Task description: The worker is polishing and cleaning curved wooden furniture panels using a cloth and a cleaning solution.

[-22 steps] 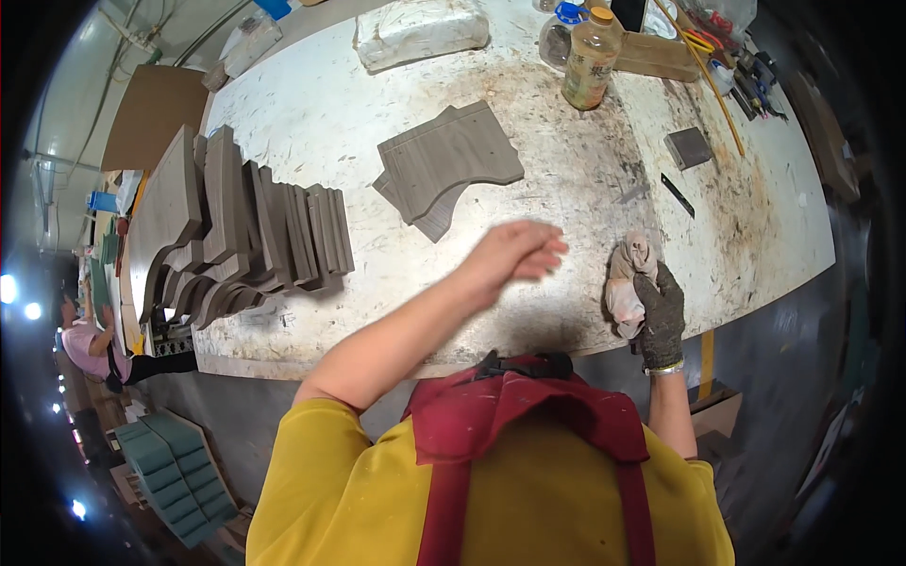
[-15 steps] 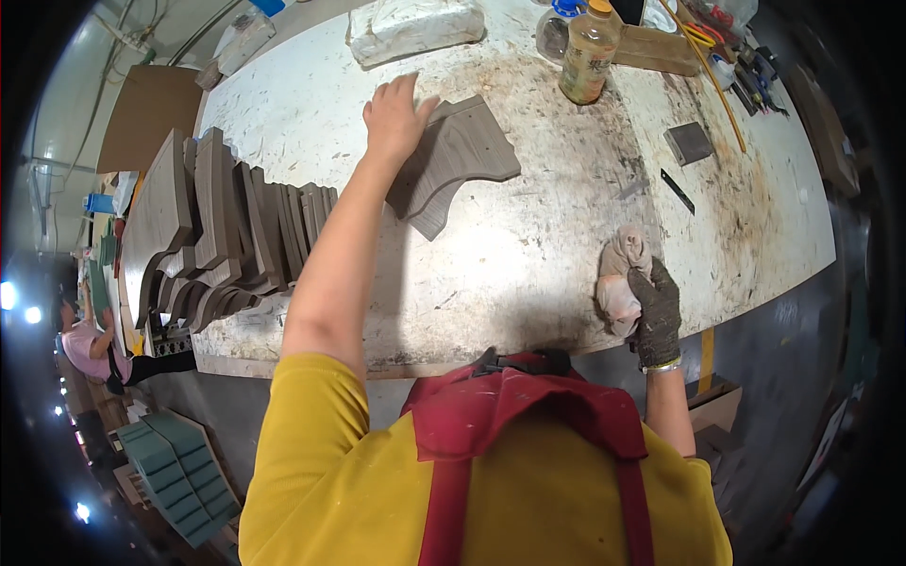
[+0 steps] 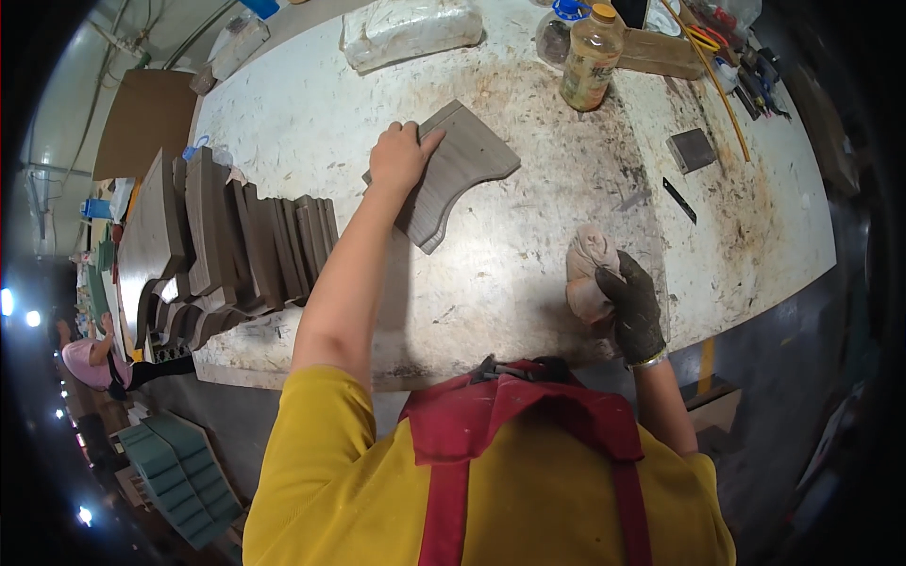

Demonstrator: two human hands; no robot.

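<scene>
My left hand (image 3: 401,156) rests on the left edge of a grey curved wooden panel (image 3: 458,174) that lies flat in the middle of the white worktable (image 3: 528,274); the fingers curl over its rim. My right hand (image 3: 630,304), in a dark glove, grips a pinkish crumpled rag (image 3: 587,274) pressed on the table near its front edge. Both arms reach out from my yellow shirt and red apron straps.
A row of similar grey curved panels (image 3: 241,241) stands on edge at the table's left. At the back are a plastic-wrapped block (image 3: 411,33), an amber bottle (image 3: 590,66), a small dark block (image 3: 691,149), and tools (image 3: 727,57). Another person (image 3: 94,358) is at far left.
My left arm swung from above the table's front out to the grey panel and took hold of its left edge. The right hand with the rag stayed in place.
</scene>
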